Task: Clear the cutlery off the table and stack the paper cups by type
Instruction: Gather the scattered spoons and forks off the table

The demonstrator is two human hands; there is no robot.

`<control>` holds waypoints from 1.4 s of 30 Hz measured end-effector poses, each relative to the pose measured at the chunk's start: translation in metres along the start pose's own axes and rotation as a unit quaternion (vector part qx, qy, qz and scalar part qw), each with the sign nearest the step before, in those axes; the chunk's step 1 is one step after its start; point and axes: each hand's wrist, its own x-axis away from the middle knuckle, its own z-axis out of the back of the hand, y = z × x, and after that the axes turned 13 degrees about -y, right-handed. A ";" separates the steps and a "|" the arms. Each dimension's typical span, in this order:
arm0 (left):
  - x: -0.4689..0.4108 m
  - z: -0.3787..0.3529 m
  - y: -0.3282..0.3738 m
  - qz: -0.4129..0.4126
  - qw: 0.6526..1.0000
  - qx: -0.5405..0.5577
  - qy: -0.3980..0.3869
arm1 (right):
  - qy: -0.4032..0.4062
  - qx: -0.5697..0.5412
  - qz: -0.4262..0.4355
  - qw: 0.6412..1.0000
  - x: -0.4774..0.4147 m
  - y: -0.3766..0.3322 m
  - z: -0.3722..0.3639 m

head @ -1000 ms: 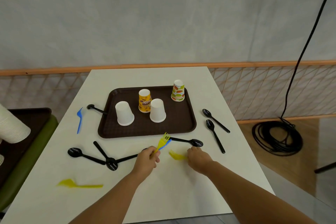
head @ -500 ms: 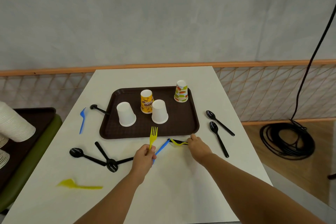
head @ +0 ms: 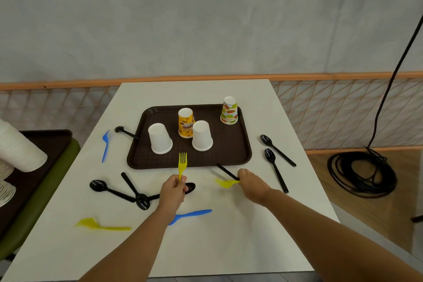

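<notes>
- Yellow fork stands upright, tines up, its handle pinched in the curled fingers of our left hand, just in front of the brown tray.
- Our right hand curls its fingers round two pieces together: a yellow utensil pointing left and a black handle slanting toward the tray, both blurred.
- Beside our left hand a black spoon bowl lies on the white surface, and a blue utensil shows from under our left forearm.
- Farther left we see crossed black spoons, a blue fork, a second yellow utensil and one black spoon reaching the tray's left edge; two black spoons lie on the right.
- On the tray four paper cups stand upside down: two white cups, a yellow cup behind them and a patterned cup at the far right corner.
</notes>
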 end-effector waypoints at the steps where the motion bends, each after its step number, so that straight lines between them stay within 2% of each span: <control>1: 0.000 0.003 0.000 -0.003 1.000 0.000 0.006 | -0.008 -0.033 0.018 0.999 0.000 -0.007 0.000; 8: 0.002 0.025 -0.006 -0.010 0.998 0.024 0.053 | -0.070 -0.110 0.100 0.986 -0.007 -0.055 -0.012; 15: 0.016 0.045 -0.017 -0.003 0.992 0.075 0.097 | -0.097 -0.078 0.158 0.979 -0.006 -0.090 -0.033; 21: 0.029 0.062 -0.027 0.006 0.991 0.093 0.101 | -0.082 0.011 0.105 0.991 -0.005 -0.109 -0.044; 27: 0.040 0.075 -0.033 0.001 0.993 0.088 0.083 | -0.103 0.056 0.057 0.992 0.014 -0.112 -0.053; 29: 0.045 0.076 -0.033 0.005 0.994 0.079 0.069 | -0.112 -0.003 0.037 0.993 0.022 -0.112 -0.054; 31: 0.048 0.073 -0.034 0.010 0.996 0.074 0.047 | -0.111 -0.134 0.024 0.984 0.032 -0.116 -0.053; 33: 0.049 0.064 -0.034 0.020 0.996 0.079 0.021 | -0.089 -0.289 0.012 0.953 0.044 -0.124 -0.050; 35: 0.051 0.050 -0.032 0.048 0.992 0.113 -0.011 | -0.073 -0.385 0.000 0.920 0.055 -0.133 -0.046; 38: 0.057 0.029 -0.026 0.091 0.980 0.153 -0.089 | -0.070 -0.413 0.001 0.908 0.067 -0.147 -0.044; 42: 0.064 0.013 -0.025 0.087 0.975 0.110 -0.172 | -0.068 -0.329 0.015 0.942 0.078 -0.156 -0.042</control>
